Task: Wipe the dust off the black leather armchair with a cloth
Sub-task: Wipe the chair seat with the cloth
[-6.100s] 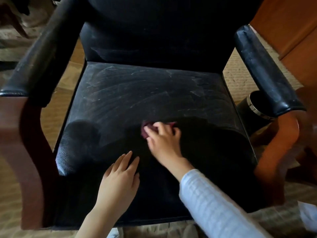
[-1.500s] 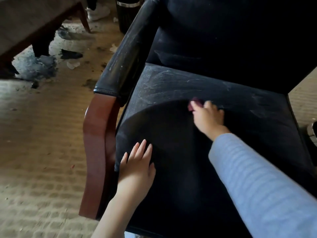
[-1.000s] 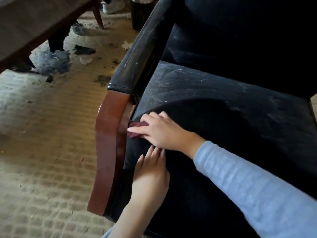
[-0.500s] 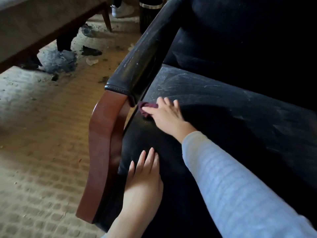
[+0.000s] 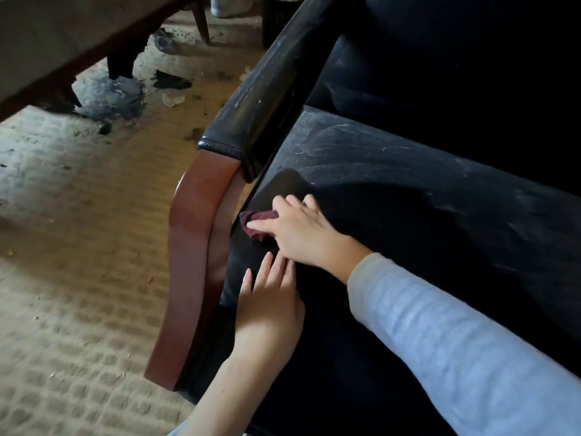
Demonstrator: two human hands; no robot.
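Observation:
The black leather armchair fills the right side; its seat (image 5: 424, 190) is dark and wiped near the front and streaked with grey dust toward the backrest. My right hand (image 5: 298, 231) holds a small dark red cloth (image 5: 256, 223) bunched under its fingers, pressed on the seat's left edge beside the armrest. My left hand (image 5: 273, 297) lies flat with straight fingers on the seat's front left corner, just below the right hand. The padded left armrest (image 5: 267, 89) is dusty and scratched.
The armrest's reddish wooden support (image 5: 191, 262) curves down left of my hands. Beige patterned carpet (image 5: 78, 278) spreads to the left, littered with dark scraps and dirt farther back. A brown piece of furniture (image 5: 47, 42) stands at the top left. A white shoe (image 5: 226, 4) shows at the top.
My right hand slid the cloth back down the seat's left edge toward the front. My left hand stayed flat on the front corner. The view shifted slightly.

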